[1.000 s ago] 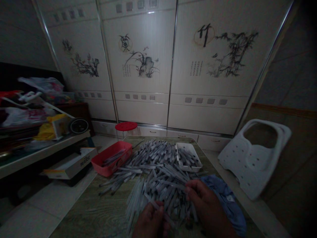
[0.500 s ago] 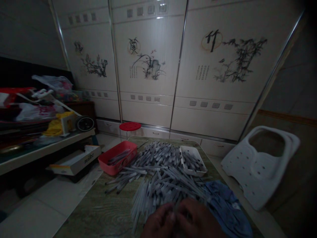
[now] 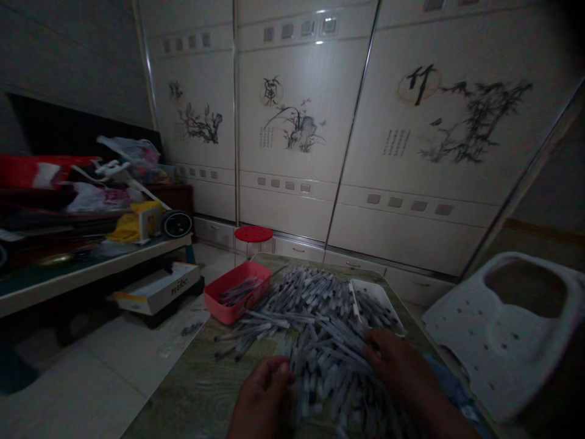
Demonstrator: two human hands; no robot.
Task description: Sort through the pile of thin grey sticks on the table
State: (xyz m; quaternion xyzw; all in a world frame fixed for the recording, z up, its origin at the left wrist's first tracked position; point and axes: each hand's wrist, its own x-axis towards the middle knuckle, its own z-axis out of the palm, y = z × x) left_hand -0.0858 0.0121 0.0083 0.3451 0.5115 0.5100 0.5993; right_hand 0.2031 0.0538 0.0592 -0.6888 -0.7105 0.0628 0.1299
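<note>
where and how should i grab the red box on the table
Probably pinch the red box by the rim of its near-left wall, coming from the left: it stands open-topped, that rim exposed, while the pile of thin sticks crowds its right side.

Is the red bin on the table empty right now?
No, a bunch of thin, pen-like pieces lies inside the red bin.
</note>
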